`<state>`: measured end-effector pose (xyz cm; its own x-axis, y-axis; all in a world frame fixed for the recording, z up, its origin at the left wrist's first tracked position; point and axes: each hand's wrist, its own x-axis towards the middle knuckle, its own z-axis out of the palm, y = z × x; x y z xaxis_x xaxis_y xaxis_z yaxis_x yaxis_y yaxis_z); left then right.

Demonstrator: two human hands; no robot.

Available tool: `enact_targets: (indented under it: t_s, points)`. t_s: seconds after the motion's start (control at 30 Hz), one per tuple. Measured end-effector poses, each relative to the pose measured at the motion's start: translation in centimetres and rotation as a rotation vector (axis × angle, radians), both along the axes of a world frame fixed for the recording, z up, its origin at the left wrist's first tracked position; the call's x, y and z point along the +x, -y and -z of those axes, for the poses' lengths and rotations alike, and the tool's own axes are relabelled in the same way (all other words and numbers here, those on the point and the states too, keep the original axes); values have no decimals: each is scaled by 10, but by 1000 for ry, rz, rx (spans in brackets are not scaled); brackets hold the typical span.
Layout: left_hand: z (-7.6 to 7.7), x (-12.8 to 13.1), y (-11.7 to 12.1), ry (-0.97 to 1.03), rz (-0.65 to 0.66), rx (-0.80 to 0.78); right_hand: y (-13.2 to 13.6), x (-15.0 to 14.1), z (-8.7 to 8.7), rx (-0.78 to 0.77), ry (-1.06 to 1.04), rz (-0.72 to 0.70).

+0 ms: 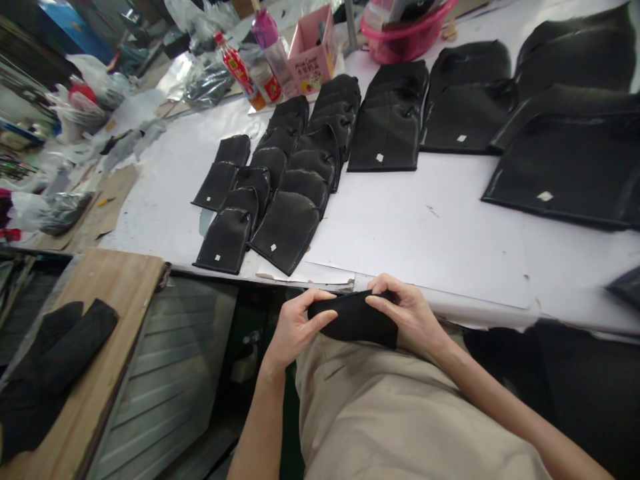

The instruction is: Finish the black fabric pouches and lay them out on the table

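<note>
The left hand [303, 327] and right hand [413, 313] each have thumb and fingers pinched on the upper edge of a black fabric piece [360, 323], held above the beige trousers [390, 400] just in front of the white-covered table [380, 247]. A slack pinch could let it slide off the lap into the dark gap on the left; uneven pulling might skew its edge. The 2 nearest overlapping stacks of black panels [287, 233] [225, 240] (several panels carry a small white sticker) lie close to the table's front edge, so a reaching left hand could nudge them over. White surface shows from there towards the right, giving more room; the table edge crosses just beyond the fingers.
</note>
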<state>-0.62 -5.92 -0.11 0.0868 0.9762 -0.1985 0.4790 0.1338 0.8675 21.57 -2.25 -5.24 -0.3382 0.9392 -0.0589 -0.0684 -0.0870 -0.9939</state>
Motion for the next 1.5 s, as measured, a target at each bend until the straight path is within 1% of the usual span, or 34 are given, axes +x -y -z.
enact_targets:
  t_s: [0.07,0.13,0.23,0.33,0.47,0.63,0.77,1.0,1.17,1.3,1.4,1.5]
  points:
    - [-2,4,-4,-78,43,30,0,-2,-1,13,-10,-12]
    - [0,7,-8,-96,59,13,0,-3,0,46,-16,-18]
    - [7,7,-13,-30,26,-82,-1,2,3,107,19,-33]
    - [13,5,-13,40,-23,-150,-5,11,7,126,81,-93]
    - [15,1,-11,65,-57,-192,-7,22,9,82,94,-148]
    - [17,0,-9,67,-67,-204,-4,19,8,15,76,-80]
    - [17,0,-9,83,-70,-213,-3,16,8,-24,65,-57]
    - [17,-3,-8,156,-77,-269,-2,13,6,-148,-62,-44]
    - [18,-3,-9,139,-44,-235,-2,12,4,-194,-77,-33]
    - [16,-5,-9,76,0,-193,0,10,5,-165,-45,-3]
    - [6,-5,-9,-88,73,-96,2,8,2,-85,56,16]
    - [-7,2,-8,-307,149,68,3,3,-7,22,149,-12]
